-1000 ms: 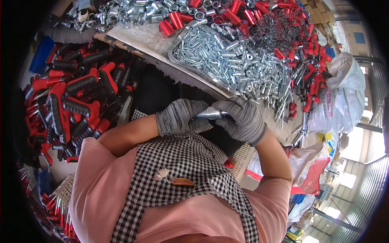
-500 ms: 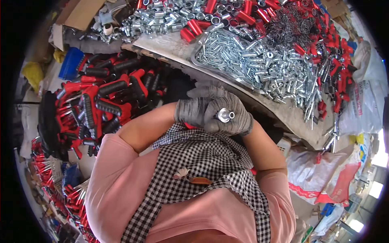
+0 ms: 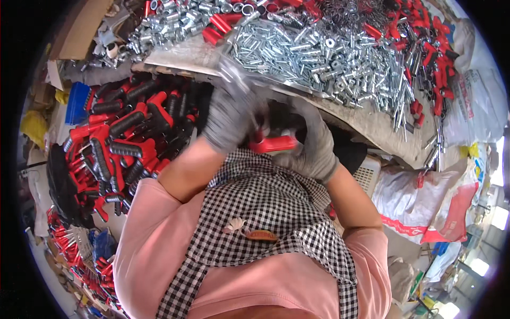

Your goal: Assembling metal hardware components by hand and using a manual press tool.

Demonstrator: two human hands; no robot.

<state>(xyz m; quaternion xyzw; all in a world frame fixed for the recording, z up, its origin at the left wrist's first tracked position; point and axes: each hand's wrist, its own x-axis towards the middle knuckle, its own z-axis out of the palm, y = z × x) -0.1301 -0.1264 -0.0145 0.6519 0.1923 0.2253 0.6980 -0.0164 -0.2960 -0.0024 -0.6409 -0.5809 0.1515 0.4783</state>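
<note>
My right hand [image 3: 317, 146], in a grey knit glove, is closed around a red-and-black tool handle [image 3: 273, 143] in front of my apron. The handle's red part points left toward the other hand, and its dark part is partly covered by my fingers. My left hand [image 3: 231, 119], gloved alike, is raised to the left of the handle beside the bench edge. Motion smears its fingers. A silvery streak [image 3: 232, 72] shows at their tips, but I cannot tell whether it is a held metal part or the tray rim behind.
Many red-and-black handles [image 3: 119, 138] are heaped at the left beside a blue bin [image 3: 77, 103]. On the bench [image 3: 175, 56] lie piles of metal pins [image 3: 281, 53], silver sleeves [image 3: 170, 26] and dark springs [image 3: 353, 16]. A white-and-red sack [image 3: 419, 207] stands at the right.
My hands were together around a silver-tipped piece; now they are apart. The left has moved up and left, and the red handle shows at the right. The view has shifted slightly.
</note>
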